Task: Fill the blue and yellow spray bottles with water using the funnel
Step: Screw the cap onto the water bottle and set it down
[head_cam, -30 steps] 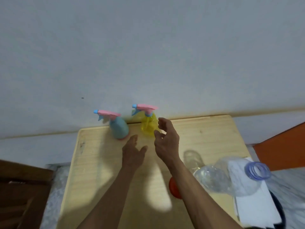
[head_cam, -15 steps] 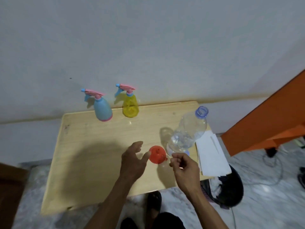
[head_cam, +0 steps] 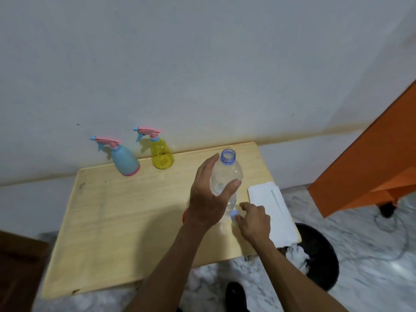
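The wooden table stands against the wall, with a folded white cloth at its right edge. At the back, well apart from both hands, the blue spray bottle and the yellow spray bottle stand upright side by side, their pink trigger heads on. Nearer, the clear water bottle stands upright and uncapped, its long axis vertical. The left hand is at the bottle's left side, fingers spread along it and thumb across the front, curved round it; whether the grip is firm I cannot tell. The right hand, just right of the bottle's base, pinches the small blue cap in its fingertips. A sliver of the red funnel shows behind the left wrist. The spray bottles lie forward and to the left of the water bottle, so the left hand is the nearer one to them; their heads likely need unscrewing first.
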### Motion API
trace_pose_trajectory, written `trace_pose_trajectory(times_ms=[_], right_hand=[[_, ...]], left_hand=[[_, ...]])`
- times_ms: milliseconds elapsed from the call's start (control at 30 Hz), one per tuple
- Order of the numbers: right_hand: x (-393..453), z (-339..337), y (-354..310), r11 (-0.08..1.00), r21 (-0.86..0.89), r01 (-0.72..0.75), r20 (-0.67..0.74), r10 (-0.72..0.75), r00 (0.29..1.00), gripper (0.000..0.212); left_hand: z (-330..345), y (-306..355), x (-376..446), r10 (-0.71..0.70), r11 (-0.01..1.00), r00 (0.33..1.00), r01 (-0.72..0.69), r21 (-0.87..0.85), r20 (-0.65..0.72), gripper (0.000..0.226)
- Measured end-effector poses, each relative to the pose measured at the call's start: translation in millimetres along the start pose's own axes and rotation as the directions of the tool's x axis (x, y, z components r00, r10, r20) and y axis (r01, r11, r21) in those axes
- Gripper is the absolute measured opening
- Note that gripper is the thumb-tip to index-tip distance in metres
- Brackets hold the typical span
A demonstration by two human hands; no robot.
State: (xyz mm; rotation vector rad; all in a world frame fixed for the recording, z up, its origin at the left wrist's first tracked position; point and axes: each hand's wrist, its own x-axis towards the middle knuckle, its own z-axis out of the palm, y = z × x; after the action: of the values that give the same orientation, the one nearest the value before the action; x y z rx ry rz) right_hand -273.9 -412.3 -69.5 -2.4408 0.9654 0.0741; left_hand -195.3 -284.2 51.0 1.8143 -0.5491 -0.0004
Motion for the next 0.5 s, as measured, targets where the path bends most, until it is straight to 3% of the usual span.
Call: trace_pose_trajectory(times_ms=[267,500], right_hand=[[23.1,11.8,22.0,0.963,-0.178,0.201,0.085,-0.188,0.978,0.038],[29.1,20.0,31.7,0.933,-0.228,0.279,0.164,-0.245,0.956,0.030]], left_hand=[[20.1,0.1,-3.4,-0.062,0.998,0.991,0.063,0.006,-0.121,0.060],[19.8,-1.1,-1.8,-0.073,0.997,0.991,0.073,-0.005,-0.112,0.062]])
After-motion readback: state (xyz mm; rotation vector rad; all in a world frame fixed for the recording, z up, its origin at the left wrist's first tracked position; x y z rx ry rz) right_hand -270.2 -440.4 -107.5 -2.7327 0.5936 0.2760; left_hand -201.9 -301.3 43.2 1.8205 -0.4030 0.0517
